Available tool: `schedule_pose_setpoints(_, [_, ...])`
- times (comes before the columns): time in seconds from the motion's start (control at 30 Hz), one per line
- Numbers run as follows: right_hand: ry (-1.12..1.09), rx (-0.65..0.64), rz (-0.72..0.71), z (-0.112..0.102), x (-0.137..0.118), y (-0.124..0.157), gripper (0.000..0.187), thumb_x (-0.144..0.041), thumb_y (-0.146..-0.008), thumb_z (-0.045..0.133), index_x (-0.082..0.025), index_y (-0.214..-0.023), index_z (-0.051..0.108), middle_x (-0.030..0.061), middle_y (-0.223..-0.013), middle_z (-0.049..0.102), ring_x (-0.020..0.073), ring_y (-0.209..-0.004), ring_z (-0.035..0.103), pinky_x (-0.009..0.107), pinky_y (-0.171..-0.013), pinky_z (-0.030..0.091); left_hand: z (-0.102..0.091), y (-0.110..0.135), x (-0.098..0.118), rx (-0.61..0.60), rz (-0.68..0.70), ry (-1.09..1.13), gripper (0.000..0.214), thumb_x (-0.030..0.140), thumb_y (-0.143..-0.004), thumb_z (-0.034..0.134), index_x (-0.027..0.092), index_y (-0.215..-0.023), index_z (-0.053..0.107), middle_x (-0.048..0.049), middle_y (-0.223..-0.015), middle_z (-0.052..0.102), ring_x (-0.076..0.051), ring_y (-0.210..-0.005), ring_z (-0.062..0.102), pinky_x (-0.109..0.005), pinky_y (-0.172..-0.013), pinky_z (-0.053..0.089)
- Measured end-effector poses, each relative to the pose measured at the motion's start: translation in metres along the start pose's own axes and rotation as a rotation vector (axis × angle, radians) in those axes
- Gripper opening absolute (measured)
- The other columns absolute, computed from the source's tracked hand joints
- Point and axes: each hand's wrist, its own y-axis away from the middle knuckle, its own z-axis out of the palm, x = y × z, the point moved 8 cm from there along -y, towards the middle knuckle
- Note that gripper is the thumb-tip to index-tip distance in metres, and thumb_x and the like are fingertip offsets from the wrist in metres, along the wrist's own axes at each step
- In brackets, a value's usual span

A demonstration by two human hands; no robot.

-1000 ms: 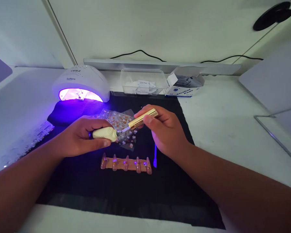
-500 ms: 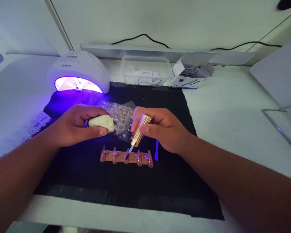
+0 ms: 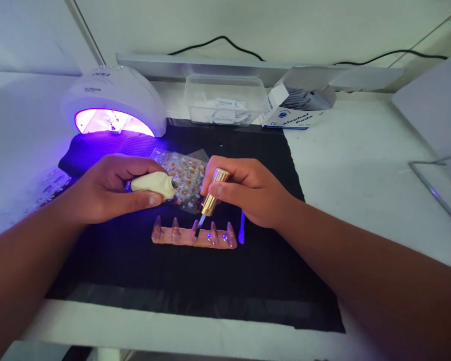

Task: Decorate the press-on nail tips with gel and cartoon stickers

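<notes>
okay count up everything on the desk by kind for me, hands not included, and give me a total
Fake nails on the strip: 5
Polish bottle, in the left hand: 1
Gold brush cap, in the right hand: 1
Nail lamp: 1
Sticker sheet: 1
Clear tub: 1
Alcohol pad box: 1
Black mat: 1
Swab: 1
Total: 13

1. The room is dim, though the white table (image 3: 361, 165) still reads pale and evenly lit.
2. The nail lamp (image 3: 113, 103) throws violet light across the black mat (image 3: 195, 281) — its mouth is blown out.
3. Forearms at the bottom corners stretch and soften — wide-angle distortion.
4. Shadows are soft, edges slightly blurred.
</notes>
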Motion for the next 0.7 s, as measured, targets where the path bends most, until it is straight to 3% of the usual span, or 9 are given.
schedule_pose_setpoints(0.37, [-0.116,-0.001,0.044,-0.001,0.003,0.0,0.025,-0.036,-0.082,0.069,-0.018,-0.067,0.059,-0.0034,-0.064,0.054,0.0101,-0.059,0.05,0.025,-0.056,0.039,0.0,0.001,0.001,0.008,0.001,-0.018,0.01,0.019,-0.083,0.074,0.013,-0.091,0.074,0.0002,-0.073,0.07,-0.01,-0.064,0.057,-0.017,-0.059,0.046])
schedule_pose_setpoints(0.7, [-0.135,0.001,-0.026,0.002,-0.002,0.001,0.029,-0.042,-0.082,0.072,-0.017,-0.069,0.066,-0.0023,-0.066,0.056,0.0101,-0.059,0.051,0.025,-0.056,0.042,0.002,0.0,0.0,-0.021,0.014,-0.04,0.009,0.02,-0.085,0.072,0.014,-0.091,0.073,0.0019,-0.072,0.066,-0.008,-0.062,0.054,-0.016,-0.057,0.044])
